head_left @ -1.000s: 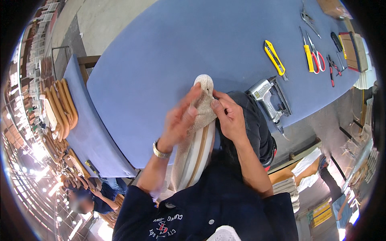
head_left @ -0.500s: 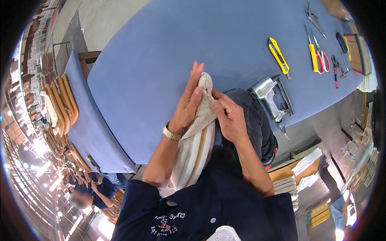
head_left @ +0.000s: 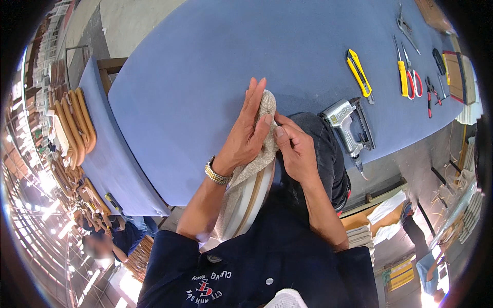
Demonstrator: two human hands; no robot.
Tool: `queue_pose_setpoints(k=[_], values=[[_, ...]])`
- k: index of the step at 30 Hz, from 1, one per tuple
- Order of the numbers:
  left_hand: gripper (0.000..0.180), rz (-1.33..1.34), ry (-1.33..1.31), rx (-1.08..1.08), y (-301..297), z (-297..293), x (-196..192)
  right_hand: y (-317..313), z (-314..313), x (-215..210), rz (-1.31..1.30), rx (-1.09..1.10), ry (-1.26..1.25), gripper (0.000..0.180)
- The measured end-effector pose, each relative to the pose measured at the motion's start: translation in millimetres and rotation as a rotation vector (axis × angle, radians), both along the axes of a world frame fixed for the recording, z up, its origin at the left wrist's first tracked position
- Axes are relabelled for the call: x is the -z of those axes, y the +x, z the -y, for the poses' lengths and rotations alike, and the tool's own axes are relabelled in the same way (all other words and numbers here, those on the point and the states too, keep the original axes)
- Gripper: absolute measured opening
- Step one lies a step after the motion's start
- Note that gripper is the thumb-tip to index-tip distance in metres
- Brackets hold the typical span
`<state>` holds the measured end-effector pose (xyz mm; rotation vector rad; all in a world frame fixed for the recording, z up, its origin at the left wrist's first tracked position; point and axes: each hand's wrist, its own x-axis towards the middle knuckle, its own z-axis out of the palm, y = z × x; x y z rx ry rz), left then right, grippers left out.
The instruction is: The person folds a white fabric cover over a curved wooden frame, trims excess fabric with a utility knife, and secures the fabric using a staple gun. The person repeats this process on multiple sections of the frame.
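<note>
A curved padded piece (head_left: 255, 197), with white foam and a brown strip showing along its side, stands on edge against my body. Beige woven fabric (head_left: 266, 105) wraps over its far end and hangs along its left side. My left hand (head_left: 245, 131) lies along the left of that end with fingers stretched out flat, its thumb resting on the fabric. On the other side, my right hand (head_left: 295, 149) pinches the fabric's edge between bent fingers and thumb. Beyond my right hand a silver pneumatic stapler (head_left: 346, 126) lies on the blue-covered table (head_left: 205, 66).
A yellow utility knife (head_left: 358, 73), a yellow-handled screwdriver (head_left: 401, 77), red-handled scissors (head_left: 414, 84) and red pliers (head_left: 430, 97) lie to the right. Curved wooden frames (head_left: 77, 128) are stacked at left. Another person (head_left: 115, 241) works at lower left.
My left thumb has shifted to the right across the fabric near the far end. My right hand keeps its pinch, and the view has moved slightly.
</note>
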<state>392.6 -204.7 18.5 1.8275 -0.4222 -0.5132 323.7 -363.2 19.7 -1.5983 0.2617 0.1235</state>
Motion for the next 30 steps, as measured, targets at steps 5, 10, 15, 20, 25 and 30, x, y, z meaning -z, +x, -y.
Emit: queue_pose_setpoints(k=[5,10,15,20,25,30], values=[[0.077,0.071,0.073,0.042,-4.2,2.4,-5.1,-3.7,-1.8,5.4,0.009,0.025,0.037,0.025],[0.083,-0.017,0.099,-0.021,-16.3,2.6,-7.8,-5.2,-3.5,2.4,-0.01,0.049,0.014,0.026],[0.093,0.089,0.228,0.005,-39.4,10.5,-17.4,-18.4,5.9,17.6,-0.013,0.091,0.073,0.029],[0.101,0.068,0.466,0.058,-84.4,25.1,-45.5,-49.1,20.4,22.8,-0.085,0.146,0.131,0.032],[0.092,0.157,0.514,0.041,-112.5,38.2,-41.6,-65.8,38.1,7.6,0.023,0.212,0.039,0.025],[0.086,0.299,0.526,0.013,-127.8,41.3,-30.5,-55.0,37.0,-15.5,-0.064,0.194,-0.072,0.022]])
